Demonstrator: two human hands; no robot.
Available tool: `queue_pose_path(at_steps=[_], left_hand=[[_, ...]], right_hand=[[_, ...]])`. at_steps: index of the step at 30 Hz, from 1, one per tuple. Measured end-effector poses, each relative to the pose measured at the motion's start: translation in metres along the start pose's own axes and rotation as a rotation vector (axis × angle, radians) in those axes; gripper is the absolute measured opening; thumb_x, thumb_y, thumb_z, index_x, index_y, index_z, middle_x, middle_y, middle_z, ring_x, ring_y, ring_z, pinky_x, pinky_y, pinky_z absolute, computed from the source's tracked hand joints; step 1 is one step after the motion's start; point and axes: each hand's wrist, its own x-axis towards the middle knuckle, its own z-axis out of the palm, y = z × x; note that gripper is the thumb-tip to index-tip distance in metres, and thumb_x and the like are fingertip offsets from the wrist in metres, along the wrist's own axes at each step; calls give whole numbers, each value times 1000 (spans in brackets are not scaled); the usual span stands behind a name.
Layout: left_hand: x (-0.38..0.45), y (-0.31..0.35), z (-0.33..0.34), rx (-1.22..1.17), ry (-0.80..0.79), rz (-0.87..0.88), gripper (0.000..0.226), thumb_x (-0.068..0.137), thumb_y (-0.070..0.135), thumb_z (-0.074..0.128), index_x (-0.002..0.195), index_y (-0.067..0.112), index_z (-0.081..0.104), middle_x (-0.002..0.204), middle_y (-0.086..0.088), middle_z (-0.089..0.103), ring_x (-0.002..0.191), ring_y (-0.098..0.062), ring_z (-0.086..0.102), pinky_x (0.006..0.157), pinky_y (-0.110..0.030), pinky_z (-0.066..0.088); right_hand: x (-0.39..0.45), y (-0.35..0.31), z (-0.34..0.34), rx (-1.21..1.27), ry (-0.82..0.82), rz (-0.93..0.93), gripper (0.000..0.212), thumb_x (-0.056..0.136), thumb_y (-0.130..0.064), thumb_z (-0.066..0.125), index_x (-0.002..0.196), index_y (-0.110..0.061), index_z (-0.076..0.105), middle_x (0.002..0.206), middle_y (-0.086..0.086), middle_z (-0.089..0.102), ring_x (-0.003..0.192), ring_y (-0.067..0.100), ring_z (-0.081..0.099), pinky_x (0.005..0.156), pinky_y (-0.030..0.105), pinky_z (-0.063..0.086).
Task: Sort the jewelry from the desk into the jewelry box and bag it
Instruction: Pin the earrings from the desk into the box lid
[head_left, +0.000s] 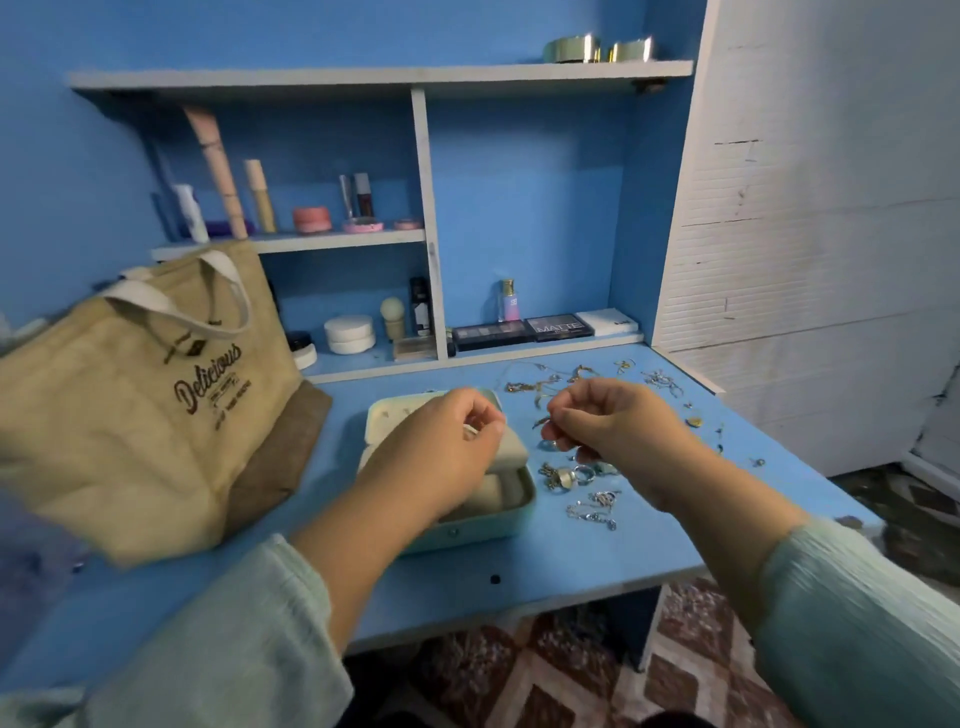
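Your left hand (441, 441) hovers over open mint-green jewelry box (511, 512) on blue bench (571, 551); fingers (488, 423) curled, pinching small silvery ring (471, 430). Your right hand (613, 426) just right of box, fingers curled, pinching small piece; which piece, cannot tell. Loose rings and silver chains (587, 493) lie on bench under right hand; gold chains (545, 387) scattered behind. Beige jute tote bag (140, 395) printed "Delicious" stands left of box.

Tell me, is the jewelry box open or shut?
Open: the box shows its cream padding inside, and its lid lies back behind it.
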Motion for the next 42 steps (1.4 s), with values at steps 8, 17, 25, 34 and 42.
queue_pose_path(at_steps=[8,17,25,34,42], left_hand=[[-25,-37,16,377,124,349,10,88,30,57,94,29,65,111,12,56,104,-15,52,85,-26,33],[-14,-60,27,560,221,515,21,81,33,45,77,28,65,87,11,62,73,-13,60,69,-25,43],[-1,-60,21,568,288,589,23,87,30,43,84,23,64,88,7,61,75,-17,60,71,-30,45],[34,-51,12,560,489,474,18,86,29,44,82,25,61,82,11,63,73,-16,60,79,-28,29],[63,-57,12,445,553,425,17,86,32,44,85,27,60,85,13,63,79,-13,60,78,-28,26]], right_hand=[[-8,19,21,149,46,-16,17,84,4,59,76,-10,65,61,2,64,64,17,57,75,33,50],[-9,31,26,325,101,-19,14,84,4,60,78,-7,67,59,-3,66,56,9,60,65,20,54],[-3,31,30,372,124,-28,8,79,-1,68,78,-9,65,60,-2,65,55,9,58,61,18,52],[18,27,37,367,180,-20,16,82,-2,66,76,-16,69,60,-5,67,55,6,59,65,22,53],[48,21,48,380,148,-2,9,80,-6,69,74,-13,67,64,-2,66,61,9,59,58,17,52]])
